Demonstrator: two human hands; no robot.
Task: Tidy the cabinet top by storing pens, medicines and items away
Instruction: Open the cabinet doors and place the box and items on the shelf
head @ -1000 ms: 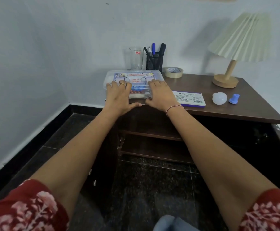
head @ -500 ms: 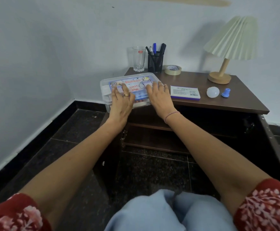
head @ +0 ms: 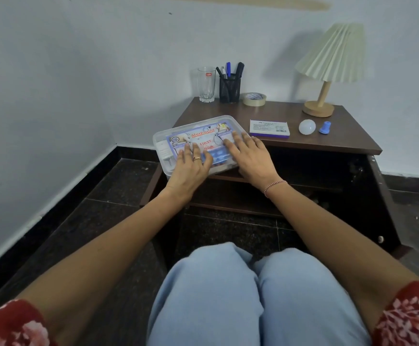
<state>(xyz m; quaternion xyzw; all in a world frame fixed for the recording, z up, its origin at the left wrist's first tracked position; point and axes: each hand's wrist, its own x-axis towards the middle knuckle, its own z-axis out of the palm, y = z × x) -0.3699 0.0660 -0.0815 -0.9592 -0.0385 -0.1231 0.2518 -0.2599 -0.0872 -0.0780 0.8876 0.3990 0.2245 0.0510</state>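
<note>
A clear plastic first-aid box (head: 198,132) with a blue and red label hangs in front of the cabinet's front left corner, off the top and tilted. My left hand (head: 191,166) and my right hand (head: 251,156) lie on its lid with fingers spread, thumbs under the near edge, holding it. On the dark wooden cabinet top (head: 290,143) lie a white and purple medicine packet (head: 269,128), a white bulb-like ball (head: 307,126) and a small blue cap (head: 325,127). A black mesh pen holder (head: 229,86) with several pens stands at the back.
A drinking glass (head: 206,84), a roll of tape (head: 254,99) and a table lamp (head: 328,68) stand along the back. The cabinet is open below, with dark shelves (head: 241,208) and a door (head: 383,203) swung out on the right. My knees (head: 253,283) are close in front.
Both hands have drawn the first-aid box off the cabinet top, toward me and downward. My view has pulled back and my knees have come into view.
</note>
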